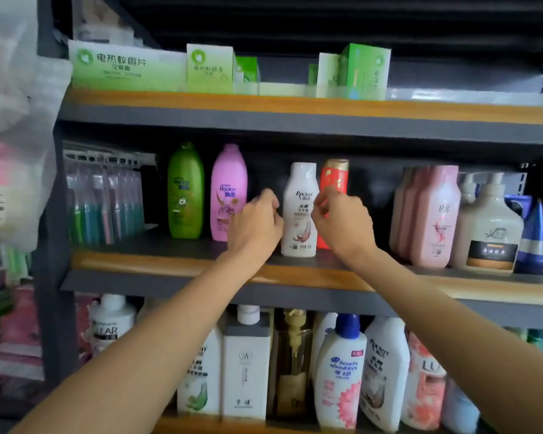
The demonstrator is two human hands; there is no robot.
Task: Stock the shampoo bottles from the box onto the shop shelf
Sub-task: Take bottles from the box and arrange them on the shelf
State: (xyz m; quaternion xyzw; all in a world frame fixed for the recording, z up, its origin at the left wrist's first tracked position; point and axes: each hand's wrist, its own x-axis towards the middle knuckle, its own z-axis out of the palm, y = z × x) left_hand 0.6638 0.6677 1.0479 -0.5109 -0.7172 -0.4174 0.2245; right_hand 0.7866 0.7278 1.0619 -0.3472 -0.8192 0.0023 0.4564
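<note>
White plastic between your palms: your left hand (257, 220) curls its fingers against the white bottle (300, 211) at its nine o'clock flank, your right hand (342, 219) hovers loosely curled at three o'clock, and whether either truly clamps it I cannot tell. It stands on the middle shelf (170, 264), long axis vertical, cap at twelve o'clock, label facing you, the red bottle (334, 183) just behind. Square it gently, then ease both hands straight back so neither neighbour, the pink bottle (228, 192) included, gets knocked.
</note>
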